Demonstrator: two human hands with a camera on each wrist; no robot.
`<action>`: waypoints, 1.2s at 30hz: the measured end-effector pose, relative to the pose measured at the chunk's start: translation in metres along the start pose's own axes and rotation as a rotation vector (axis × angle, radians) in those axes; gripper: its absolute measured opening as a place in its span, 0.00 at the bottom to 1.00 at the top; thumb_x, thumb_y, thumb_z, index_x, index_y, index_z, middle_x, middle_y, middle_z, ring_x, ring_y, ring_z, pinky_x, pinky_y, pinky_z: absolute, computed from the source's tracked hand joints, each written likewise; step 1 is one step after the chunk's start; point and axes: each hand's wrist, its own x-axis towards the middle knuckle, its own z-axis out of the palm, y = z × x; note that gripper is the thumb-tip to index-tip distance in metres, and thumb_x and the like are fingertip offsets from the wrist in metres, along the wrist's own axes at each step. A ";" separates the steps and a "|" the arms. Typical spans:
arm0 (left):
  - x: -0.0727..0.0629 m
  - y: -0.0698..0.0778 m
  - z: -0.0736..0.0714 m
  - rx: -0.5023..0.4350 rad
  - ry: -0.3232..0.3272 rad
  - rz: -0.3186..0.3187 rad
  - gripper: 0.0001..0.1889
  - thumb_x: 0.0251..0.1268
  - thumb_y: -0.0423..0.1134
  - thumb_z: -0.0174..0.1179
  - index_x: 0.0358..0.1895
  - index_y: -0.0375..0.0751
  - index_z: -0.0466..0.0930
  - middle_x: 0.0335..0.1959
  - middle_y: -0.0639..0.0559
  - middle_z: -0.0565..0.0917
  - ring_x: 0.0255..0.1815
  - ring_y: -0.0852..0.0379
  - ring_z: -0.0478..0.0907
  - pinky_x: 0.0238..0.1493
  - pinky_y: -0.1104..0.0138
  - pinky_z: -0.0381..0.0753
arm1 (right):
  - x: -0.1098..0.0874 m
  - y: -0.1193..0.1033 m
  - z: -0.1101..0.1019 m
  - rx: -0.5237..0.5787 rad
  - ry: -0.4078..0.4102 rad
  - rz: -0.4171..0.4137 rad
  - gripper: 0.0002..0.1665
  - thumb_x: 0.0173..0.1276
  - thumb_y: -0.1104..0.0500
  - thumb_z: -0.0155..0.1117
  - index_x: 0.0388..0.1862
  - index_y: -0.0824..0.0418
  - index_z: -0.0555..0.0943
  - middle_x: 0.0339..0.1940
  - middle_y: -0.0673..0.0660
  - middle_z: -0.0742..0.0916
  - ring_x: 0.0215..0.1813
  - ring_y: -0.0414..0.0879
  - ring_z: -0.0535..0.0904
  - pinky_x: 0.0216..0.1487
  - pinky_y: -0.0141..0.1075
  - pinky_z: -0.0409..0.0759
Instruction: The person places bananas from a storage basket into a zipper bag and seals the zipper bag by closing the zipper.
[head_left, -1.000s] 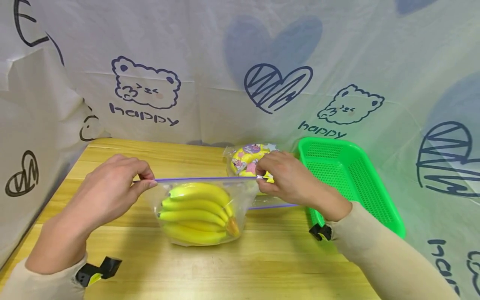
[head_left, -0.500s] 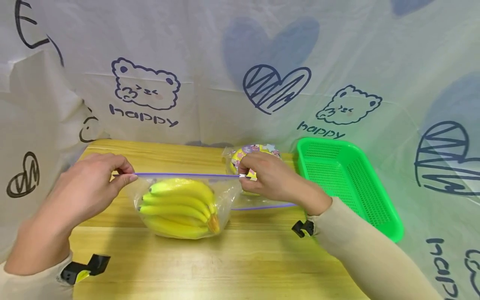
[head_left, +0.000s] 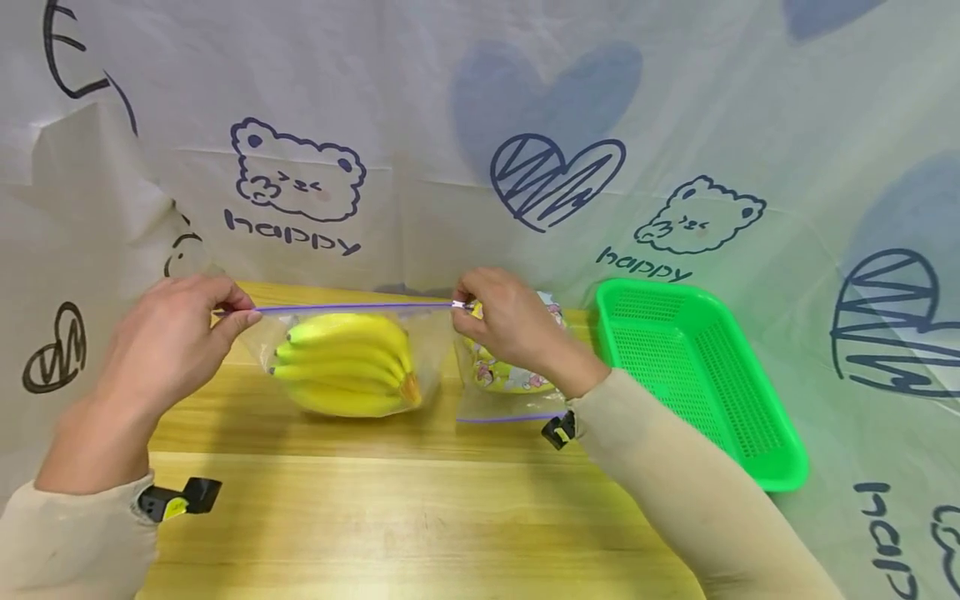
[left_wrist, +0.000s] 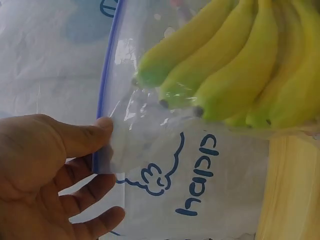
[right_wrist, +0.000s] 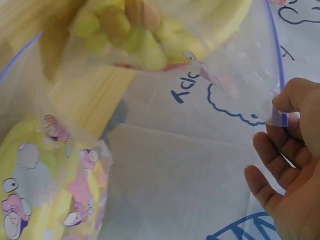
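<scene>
A clear zip bag (head_left: 435, 342) with a purple strip along its top hangs stretched between my two hands. Inside lies a bunch of yellow bananas (head_left: 345, 367), stem end to the right. My left hand (head_left: 172, 337) pinches the strip's left end between thumb and forefinger; in the left wrist view its other fingers (left_wrist: 97, 192) are loosely bent. At the opposite end, by a small white tab, my right hand (head_left: 510, 317) pinches the strip. Partly hidden behind that hand is a second zip bag (head_left: 517, 387) with a cartoon print over yellow contents.
A green plastic basket (head_left: 753, 367) with mesh walls stands at the right of the wooden table (head_left: 420, 517). A white cloth (head_left: 427, 100) printed with hearts and bears hangs behind the table and along both sides.
Both hands have moved left and away from me, carrying the bag of bananas with them. More of the printed bag now shows below the right hand. The basket stays put.
</scene>
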 end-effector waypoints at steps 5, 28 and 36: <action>-0.011 0.001 0.002 0.020 -0.063 0.084 0.03 0.71 0.37 0.68 0.38 0.44 0.85 0.43 0.43 0.88 0.48 0.39 0.77 0.47 0.46 0.72 | -0.013 0.004 0.003 -0.021 0.020 -0.038 0.02 0.68 0.62 0.62 0.38 0.59 0.79 0.38 0.53 0.85 0.45 0.51 0.79 0.53 0.44 0.79; -0.081 0.035 0.039 0.007 -0.587 0.229 0.17 0.57 0.44 0.78 0.25 0.66 0.76 0.40 0.70 0.77 0.51 0.53 0.75 0.41 0.59 0.75 | -0.137 -0.008 0.049 -0.052 -0.231 -0.221 0.07 0.63 0.56 0.71 0.36 0.52 0.80 0.38 0.45 0.83 0.46 0.42 0.79 0.57 0.40 0.80; -0.092 0.043 0.053 -0.011 -0.702 0.111 0.16 0.55 0.49 0.79 0.26 0.58 0.76 0.38 0.62 0.79 0.44 0.53 0.73 0.39 0.60 0.74 | -0.153 -0.013 0.083 -0.073 -0.229 -0.256 0.08 0.64 0.55 0.73 0.36 0.53 0.80 0.38 0.46 0.85 0.47 0.42 0.81 0.59 0.40 0.81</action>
